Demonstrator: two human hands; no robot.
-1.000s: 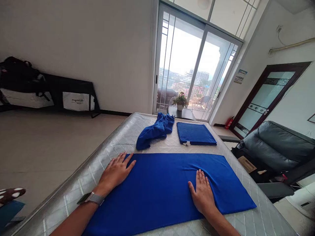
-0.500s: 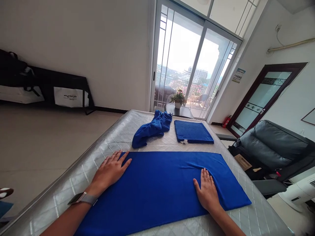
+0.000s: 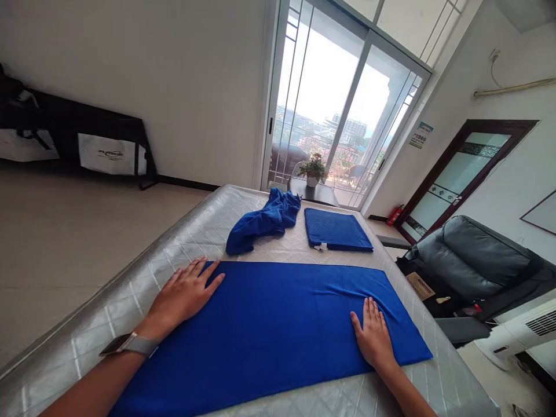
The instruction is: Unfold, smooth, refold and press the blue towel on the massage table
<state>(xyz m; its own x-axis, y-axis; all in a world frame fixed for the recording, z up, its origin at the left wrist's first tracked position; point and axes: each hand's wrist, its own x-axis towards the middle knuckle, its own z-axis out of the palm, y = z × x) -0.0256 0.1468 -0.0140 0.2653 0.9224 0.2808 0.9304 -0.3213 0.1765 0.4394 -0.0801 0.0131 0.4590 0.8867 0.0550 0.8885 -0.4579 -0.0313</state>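
A blue cloth [image 3: 269,330] lies spread as a long flat strip on a mattress with a silvery quilted cover [image 3: 174,231]. My left hand [image 3: 186,292] rests with fingers stretched over the cloth's far left corner; a watch is on that wrist. Flat on the right half of the cloth is my right hand [image 3: 374,335], its thumb held apart. Small wrinkles run across the cloth just beyond the right fingertips. Farther back sit a crumpled blue cloth [image 3: 263,221] and a folded blue cloth [image 3: 339,229] with a white tag.
A black armchair [image 3: 469,249] stands right of the mattress, near a white fan-like appliance [image 3: 521,330]. Beyond the far edge is a small dark table [image 3: 315,192] with a potted plant [image 3: 313,171]. A black rack [image 3: 99,121] with bags lines the left wall.
My right hand has slid slightly to the right along the cloth. My left hand stays at the far left corner. The camera view has shifted a little.
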